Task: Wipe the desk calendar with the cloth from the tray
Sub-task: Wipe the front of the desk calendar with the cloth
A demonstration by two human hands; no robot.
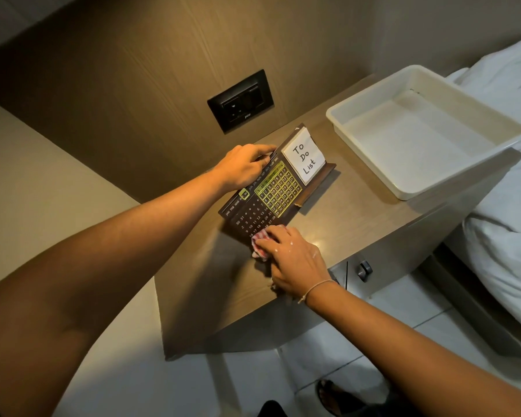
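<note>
Our right hand (292,260) presses the red-checked cloth (260,245) onto the near-left corner of the desk calendar (271,191). The unwiped face runs away up-right along its long axis towards the To Do List pad (305,159). Our left hand (247,165) clasps the calendar's top edge. Both stand on the wood-grain bedside table (358,212), with the white tray (427,130) beyond and a bed (506,230) alongside.

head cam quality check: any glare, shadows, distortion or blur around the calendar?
Head view: warm, dim light; strong wide-angle bending at the edges. A glare spot on the desk top beside the right hand; its shadow falls under the cloth. Calendar print stays legible; left hand sharp, no motion blur. White tray not blown out.
</note>
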